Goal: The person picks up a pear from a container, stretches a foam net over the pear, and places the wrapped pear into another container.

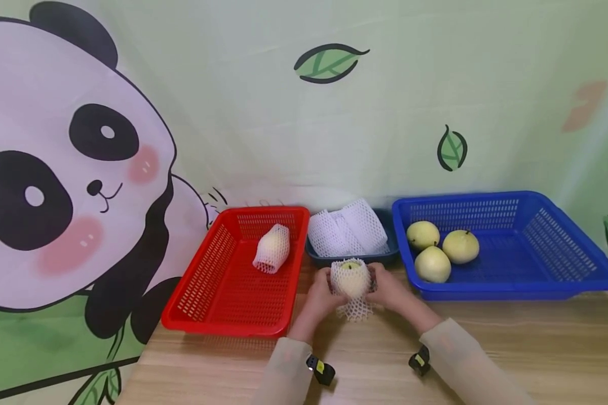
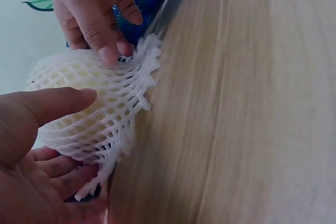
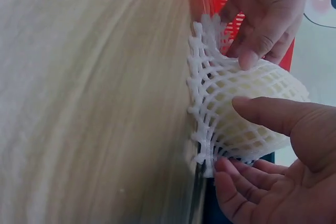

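Observation:
A pale yellow-green pear [image 1: 352, 280] sits inside a white foam net sleeve [image 2: 113, 98], stem end up, between my two hands. My left hand [image 1: 320, 293] grips it from the left, thumb laid along the netting and fingers curled beneath in the left wrist view. From the other side my right hand [image 1: 391, 288] holds it, its thumb pressed on the mesh in the right wrist view. The loose, open end of the net flares out below the fruit, over the wooden table. Part of the pear shows through the mesh; its far side is hidden.
On the left stands a red basket [image 1: 223, 326] holding one netted pear [image 1: 273, 247]. Behind my hands, a dark basket [image 1: 392, 239] bears several white foam nets [image 1: 344, 229]. A blue basket [image 1: 512, 288] at right holds three bare pears [image 1: 433, 264]. A panda-print cloth hangs behind.

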